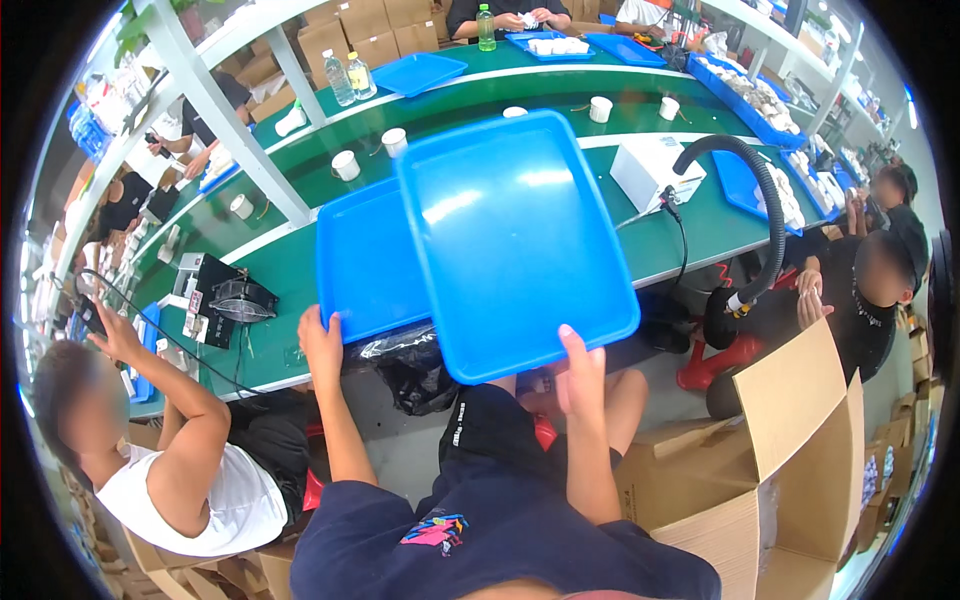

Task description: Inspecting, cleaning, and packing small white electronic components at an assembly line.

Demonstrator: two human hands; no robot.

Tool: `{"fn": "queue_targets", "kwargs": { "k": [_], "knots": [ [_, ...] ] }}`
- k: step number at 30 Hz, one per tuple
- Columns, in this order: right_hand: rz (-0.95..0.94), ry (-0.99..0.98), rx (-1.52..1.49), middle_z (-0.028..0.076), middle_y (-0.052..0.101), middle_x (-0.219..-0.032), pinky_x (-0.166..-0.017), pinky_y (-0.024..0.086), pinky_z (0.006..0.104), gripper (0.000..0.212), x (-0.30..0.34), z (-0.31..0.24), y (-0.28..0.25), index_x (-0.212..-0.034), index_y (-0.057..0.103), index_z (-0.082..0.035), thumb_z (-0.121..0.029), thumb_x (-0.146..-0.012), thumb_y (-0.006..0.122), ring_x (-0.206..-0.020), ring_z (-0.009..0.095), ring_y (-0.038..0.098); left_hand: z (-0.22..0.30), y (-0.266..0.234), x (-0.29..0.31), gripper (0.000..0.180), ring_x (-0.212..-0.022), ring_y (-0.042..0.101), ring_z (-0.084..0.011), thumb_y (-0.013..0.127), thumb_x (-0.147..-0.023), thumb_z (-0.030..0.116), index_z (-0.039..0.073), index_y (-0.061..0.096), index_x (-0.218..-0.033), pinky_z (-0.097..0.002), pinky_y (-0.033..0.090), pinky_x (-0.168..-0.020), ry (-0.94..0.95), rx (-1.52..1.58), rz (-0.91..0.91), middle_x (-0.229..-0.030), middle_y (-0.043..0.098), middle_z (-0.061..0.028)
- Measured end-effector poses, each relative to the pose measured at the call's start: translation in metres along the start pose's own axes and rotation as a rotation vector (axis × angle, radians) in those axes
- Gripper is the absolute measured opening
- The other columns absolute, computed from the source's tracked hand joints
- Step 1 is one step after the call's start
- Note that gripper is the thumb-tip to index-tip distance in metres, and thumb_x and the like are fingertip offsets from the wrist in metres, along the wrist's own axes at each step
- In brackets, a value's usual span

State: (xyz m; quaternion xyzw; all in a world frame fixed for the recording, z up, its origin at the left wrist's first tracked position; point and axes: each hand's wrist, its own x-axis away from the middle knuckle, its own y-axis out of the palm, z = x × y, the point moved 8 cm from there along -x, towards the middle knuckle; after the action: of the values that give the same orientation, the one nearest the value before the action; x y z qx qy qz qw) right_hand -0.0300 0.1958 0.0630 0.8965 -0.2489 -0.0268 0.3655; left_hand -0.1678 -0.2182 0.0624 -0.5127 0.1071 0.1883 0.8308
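My right hand grips the near edge of a shallow blue tray, thumb on top and fingers hidden beneath. This tray is tilted up in front of me and has nothing in it. A second blue tray lies to its left, at the near edge of the green table, partly covered by the raised one. My left hand is closed at this second tray's near left corner. A black plastic bag hangs below the table edge between my arms.
White cylindrical parts stand along the green conveyor. A white box with a black flexible hose is at right. An open carton stands by my right side. Co-workers sit at left and right.
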Motion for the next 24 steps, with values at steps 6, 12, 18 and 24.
{"fn": "queue_targets", "kwargs": {
  "k": [6,12,18,24],
  "knots": [
    [-0.191,0.229,-0.028,0.014,0.061,-0.11,-0.062,0.06,0.0355,0.043,-0.005,0.057,0.045,-0.124,0.046,0.004,-0.021,-0.093,0.061,-0.088,0.022,0.066,0.028,0.017,0.031,0.04,-0.113,0.054,-0.0317,0.061,-0.088,0.014,-0.006,0.054,-0.122,-0.0388,0.04,-0.1,0.016,0.453,-0.097,-0.12,0.057,-0.0203],
    [-0.195,0.318,0.187,0.015,0.065,-0.093,-0.054,0.057,0.0297,0.04,-0.001,0.061,0.023,-0.111,0.054,0.005,-0.031,-0.094,0.061,-0.071,0.02,0.067,0.069,0.021,0.058,0.03,-0.113,0.054,-0.0292,0.06,-0.09,0.013,-0.005,0.059,-0.114,-0.0366,0.04,-0.1,0.024,0.647,-0.233,-0.12,0.058,-0.018],
    [-0.212,0.317,0.303,0.015,0.066,-0.081,-0.048,0.053,0.0263,0.039,-0.005,0.051,0.014,-0.104,0.056,0.005,-0.032,-0.094,0.061,-0.057,0.019,0.064,0.106,0.036,0.055,0.014,-0.115,0.052,-0.0275,0.061,-0.088,0.009,-0.003,0.06,-0.095,-0.0365,0.039,-0.1,0.164,0.628,-0.345,-0.117,0.058,-0.0167],
    [0.092,-0.077,0.356,0.006,0.058,-0.071,-0.037,0.039,0.0193,0.036,-0.013,0.0,-0.02,-0.111,0.049,-0.001,-0.033,-0.097,0.056,-0.044,0.009,0.051,0.118,0.08,0.057,0.007,-0.097,0.059,-0.0158,0.059,-0.093,0.007,0.004,0.054,-0.097,-0.0303,0.046,-0.088,-0.138,1.137,-0.653,-0.099,0.062,-0.0075]
  ]
}}
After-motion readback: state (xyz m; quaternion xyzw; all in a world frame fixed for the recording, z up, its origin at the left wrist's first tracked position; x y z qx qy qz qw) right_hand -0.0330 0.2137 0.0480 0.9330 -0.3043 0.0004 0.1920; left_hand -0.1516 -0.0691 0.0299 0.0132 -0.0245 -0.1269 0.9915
